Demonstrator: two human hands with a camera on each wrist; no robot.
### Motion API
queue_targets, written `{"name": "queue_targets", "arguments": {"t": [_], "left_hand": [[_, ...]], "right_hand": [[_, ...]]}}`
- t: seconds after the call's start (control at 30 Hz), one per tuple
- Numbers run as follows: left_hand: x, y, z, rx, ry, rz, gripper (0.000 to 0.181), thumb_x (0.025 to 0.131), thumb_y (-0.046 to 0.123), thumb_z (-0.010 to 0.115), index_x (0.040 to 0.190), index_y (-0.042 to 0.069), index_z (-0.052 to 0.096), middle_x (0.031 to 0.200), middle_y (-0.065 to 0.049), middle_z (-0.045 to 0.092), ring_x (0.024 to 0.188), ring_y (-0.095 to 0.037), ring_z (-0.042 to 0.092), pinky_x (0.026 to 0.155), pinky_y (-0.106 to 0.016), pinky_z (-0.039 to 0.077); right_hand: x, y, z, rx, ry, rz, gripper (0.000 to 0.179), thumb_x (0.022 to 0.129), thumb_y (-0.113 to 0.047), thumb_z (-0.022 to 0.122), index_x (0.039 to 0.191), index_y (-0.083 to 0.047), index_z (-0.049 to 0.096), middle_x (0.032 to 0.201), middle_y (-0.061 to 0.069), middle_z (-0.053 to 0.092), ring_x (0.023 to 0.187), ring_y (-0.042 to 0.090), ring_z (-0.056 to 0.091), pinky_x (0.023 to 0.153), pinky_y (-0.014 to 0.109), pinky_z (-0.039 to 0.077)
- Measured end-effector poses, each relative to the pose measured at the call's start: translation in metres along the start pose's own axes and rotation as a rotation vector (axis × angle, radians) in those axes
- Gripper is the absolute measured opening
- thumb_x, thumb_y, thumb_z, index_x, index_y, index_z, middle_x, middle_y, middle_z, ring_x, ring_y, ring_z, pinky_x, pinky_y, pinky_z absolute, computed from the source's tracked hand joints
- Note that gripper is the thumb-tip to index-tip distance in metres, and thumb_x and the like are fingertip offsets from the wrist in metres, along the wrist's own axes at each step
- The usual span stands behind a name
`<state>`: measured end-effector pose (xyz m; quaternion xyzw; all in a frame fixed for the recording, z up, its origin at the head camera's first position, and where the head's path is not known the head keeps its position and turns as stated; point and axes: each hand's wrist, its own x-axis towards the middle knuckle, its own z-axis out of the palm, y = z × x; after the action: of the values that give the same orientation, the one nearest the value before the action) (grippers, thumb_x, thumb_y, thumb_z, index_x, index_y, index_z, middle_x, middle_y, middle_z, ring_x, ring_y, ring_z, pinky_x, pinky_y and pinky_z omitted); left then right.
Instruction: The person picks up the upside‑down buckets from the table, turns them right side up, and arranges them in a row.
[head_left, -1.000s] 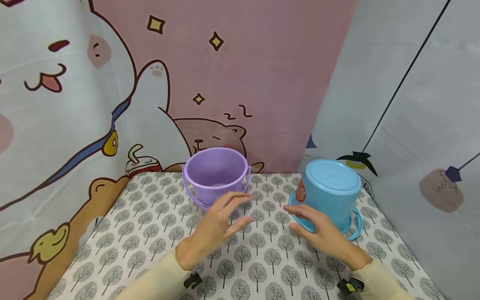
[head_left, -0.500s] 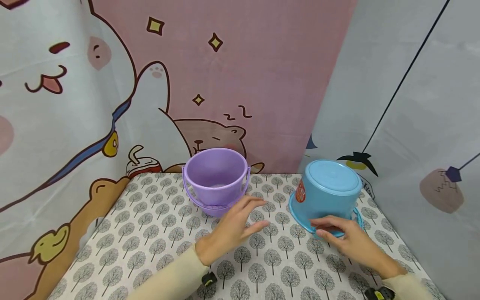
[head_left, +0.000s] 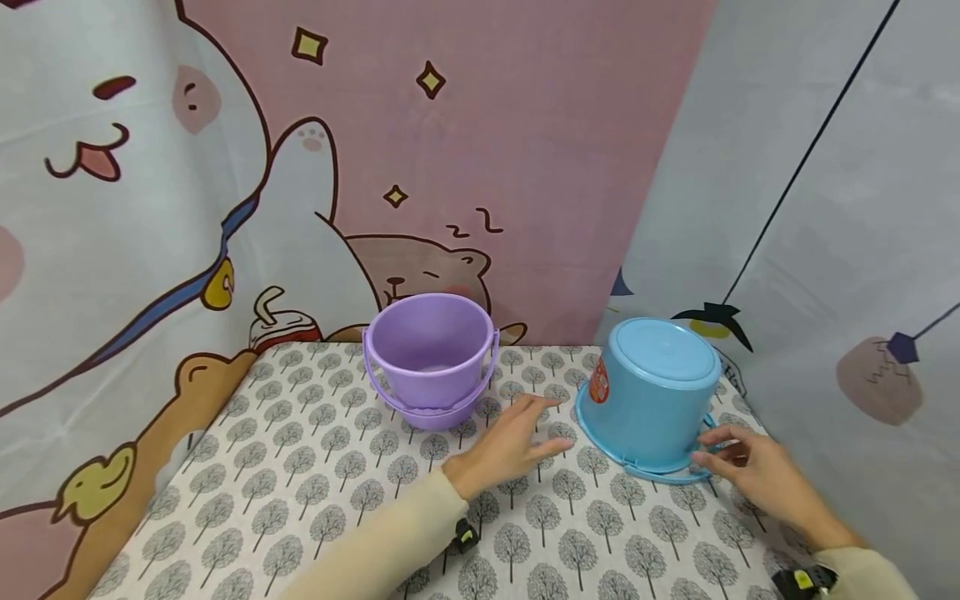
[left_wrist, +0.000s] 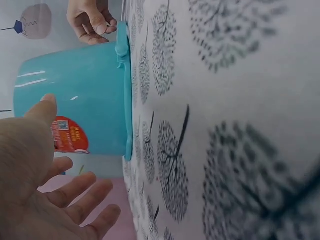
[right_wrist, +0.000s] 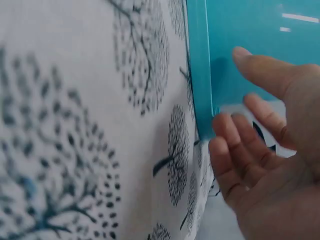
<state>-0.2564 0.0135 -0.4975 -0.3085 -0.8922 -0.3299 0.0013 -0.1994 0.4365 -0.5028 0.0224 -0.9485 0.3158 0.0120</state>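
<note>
A light blue bucket (head_left: 652,392) stands upside down on the tree-print tablecloth (head_left: 315,467), with a red label (head_left: 600,383) on its left side. My left hand (head_left: 538,427) hovers just left of it, fingers spread and straight, holding nothing. My right hand (head_left: 708,446) is at the bucket's right side, its fingertips touching the rim and the flat-lying handle. In the right wrist view its fingers (right_wrist: 235,150) are loosely bent against the blue rim (right_wrist: 200,75). The left wrist view shows the bucket (left_wrist: 75,100) between my left hand (left_wrist: 55,190) and right hand (left_wrist: 92,22).
A purple bucket (head_left: 429,358) stands upright at the back centre, its handle down. Cartoon-print curtains (head_left: 225,167) close off the table at the back and left, and a grey curtain (head_left: 825,250) hangs on the right. The table edge lies close to the right of the blue bucket.
My left hand moved right, away from the purple bucket toward the blue one. My right hand slid from the blue bucket's front round to its right rim.
</note>
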Motion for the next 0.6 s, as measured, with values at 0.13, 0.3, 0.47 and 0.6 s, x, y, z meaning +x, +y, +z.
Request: {"name": "queue_targets", "arguments": {"t": [0.13, 0.3, 0.47, 0.6], "left_hand": [[0.014, 0.001, 0.014, 0.004, -0.027, -0.05, 0.085, 0.111, 0.068, 0.07, 0.179, 0.022, 0.045, 0.173, -0.01, 0.06, 0.151, -0.028, 0.067, 0.128, -0.051, 0.064], [0.031, 0.006, 0.029, -0.021, -0.058, -0.1, 0.094, 0.107, 0.063, 0.079, 0.183, 0.025, 0.038, 0.184, -0.014, 0.049, 0.167, -0.036, 0.055, 0.134, -0.063, 0.056], [0.046, 0.007, 0.039, -0.036, -0.072, -0.11, 0.108, 0.102, 0.058, 0.089, 0.186, 0.025, 0.03, 0.19, -0.017, 0.039, 0.176, -0.043, 0.04, 0.14, -0.07, 0.045], [0.052, 0.004, 0.042, -0.033, -0.076, -0.091, 0.116, 0.098, 0.054, 0.093, 0.187, 0.02, 0.027, 0.19, -0.012, 0.041, 0.176, -0.036, 0.043, 0.144, -0.061, 0.042]], "right_hand": [[0.009, 0.017, -0.005, -0.015, -0.036, 0.032, 0.082, 0.105, -0.042, 0.09, 0.157, 0.012, 0.056, 0.133, 0.03, 0.074, 0.101, 0.017, 0.074, 0.071, 0.027, 0.067], [0.016, 0.03, -0.004, -0.13, -0.073, -0.019, 0.115, 0.097, -0.046, 0.097, 0.165, 0.025, 0.038, 0.146, 0.053, 0.059, 0.113, 0.055, 0.074, 0.086, 0.061, 0.073], [0.017, 0.034, -0.002, -0.22, -0.069, -0.032, 0.127, 0.086, -0.046, 0.105, 0.165, 0.026, 0.037, 0.154, 0.065, 0.04, 0.135, 0.087, 0.045, 0.102, 0.103, 0.046], [0.018, 0.032, -0.001, -0.154, -0.059, -0.065, 0.126, 0.086, -0.039, 0.106, 0.167, 0.025, 0.034, 0.157, 0.061, 0.044, 0.136, 0.083, 0.052, 0.103, 0.094, 0.056]]}}
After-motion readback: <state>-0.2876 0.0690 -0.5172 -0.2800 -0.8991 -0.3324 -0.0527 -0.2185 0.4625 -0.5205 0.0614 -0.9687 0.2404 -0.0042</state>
